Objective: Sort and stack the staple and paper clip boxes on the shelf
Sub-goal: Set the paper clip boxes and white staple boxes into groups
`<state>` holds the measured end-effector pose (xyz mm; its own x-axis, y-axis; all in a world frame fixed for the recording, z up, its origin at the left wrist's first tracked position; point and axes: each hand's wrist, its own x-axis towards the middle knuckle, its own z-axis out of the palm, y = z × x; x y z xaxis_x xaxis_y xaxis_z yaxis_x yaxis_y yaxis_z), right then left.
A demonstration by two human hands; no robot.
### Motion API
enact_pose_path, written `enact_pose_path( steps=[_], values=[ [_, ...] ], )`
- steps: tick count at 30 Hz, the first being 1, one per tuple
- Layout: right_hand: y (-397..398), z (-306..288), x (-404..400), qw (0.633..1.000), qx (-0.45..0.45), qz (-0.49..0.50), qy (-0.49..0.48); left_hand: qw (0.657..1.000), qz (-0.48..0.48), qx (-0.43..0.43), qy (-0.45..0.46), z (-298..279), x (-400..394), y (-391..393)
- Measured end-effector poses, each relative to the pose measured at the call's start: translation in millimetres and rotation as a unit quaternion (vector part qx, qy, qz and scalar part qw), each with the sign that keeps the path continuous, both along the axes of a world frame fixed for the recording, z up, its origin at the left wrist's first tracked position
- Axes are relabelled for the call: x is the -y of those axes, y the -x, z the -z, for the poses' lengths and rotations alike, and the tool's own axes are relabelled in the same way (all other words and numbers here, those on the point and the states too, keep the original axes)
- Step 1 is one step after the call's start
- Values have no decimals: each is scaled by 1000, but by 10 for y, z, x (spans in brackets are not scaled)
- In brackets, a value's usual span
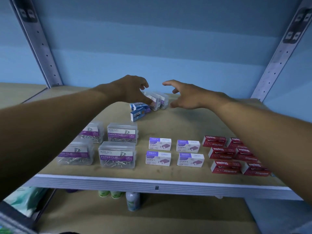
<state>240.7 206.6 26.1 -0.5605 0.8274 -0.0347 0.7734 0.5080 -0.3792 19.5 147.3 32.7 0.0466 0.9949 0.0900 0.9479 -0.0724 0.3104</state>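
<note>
At the back of the shelf, two clear paper clip boxes (160,100) lie tilted against a small heap of blue staple boxes (138,112). My left hand (133,89) reaches over them, its fingers touching the nearer clear box. My right hand (184,97) hovers open just right of the clear boxes, apart from them. Nearer the front, clear paper clip boxes (118,154) stand in a block at the left. White-and-purple staple boxes (173,152) sit in the middle. Red staple boxes (226,154) are stacked at the right, partly hidden by my right forearm.
The tan shelf board has a white front edge (157,183). Perforated metal uprights (45,51) stand at both back corners against a blue wall. Small bottles (133,200) and a green packet sit on the shelf below.
</note>
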Motion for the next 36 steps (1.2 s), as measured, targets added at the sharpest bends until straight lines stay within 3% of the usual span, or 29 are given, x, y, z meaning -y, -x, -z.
enact_pose_path(
  steps=[14, 23, 30, 36],
  values=[
    [162, 311, -307, 996, -89, 9, -16, 1000, 2, -11, -17, 259, -316, -49],
    [165, 300, -242, 982, -169, 85, 23, 997, -28, 20, -65, 257, -323, -115],
    [-63, 208, -118, 979, -178, 94, 37, 995, -23, 44, -86, 0, -187, -227],
    [-321, 164, 154, 985, -156, 65, 35, 997, -31, 60, -32, -132, 57, -402]
  ],
)
